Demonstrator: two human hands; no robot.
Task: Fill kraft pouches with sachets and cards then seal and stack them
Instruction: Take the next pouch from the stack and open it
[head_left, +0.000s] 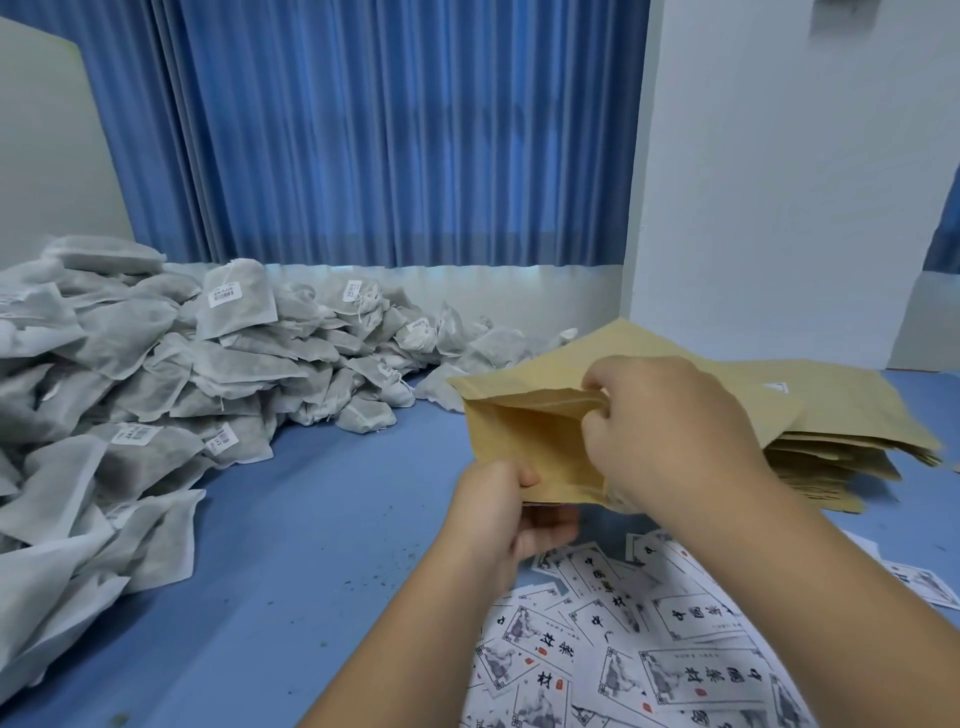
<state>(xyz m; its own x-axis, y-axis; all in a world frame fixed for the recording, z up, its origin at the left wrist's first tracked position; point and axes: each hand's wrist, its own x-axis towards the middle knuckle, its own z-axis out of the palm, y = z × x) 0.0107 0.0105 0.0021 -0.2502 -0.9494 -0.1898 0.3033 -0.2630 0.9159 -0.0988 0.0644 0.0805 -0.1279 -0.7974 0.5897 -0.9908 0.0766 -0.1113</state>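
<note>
Two hands on one kraft pouch (524, 436), and we are holding it just above the table (322, 493), toward its right edge. Our left hand (498, 514) is pinching the lower lip; our right hand (675, 431) is hooking curled fingers into the mouth, gripping the upper lip. We are wanting a wide, square opening, pulled gently so the paper is not tearing, before reaching for sachets (156, 374) heaped along the left edge or cards (649, 649) at the near edge.
</note>
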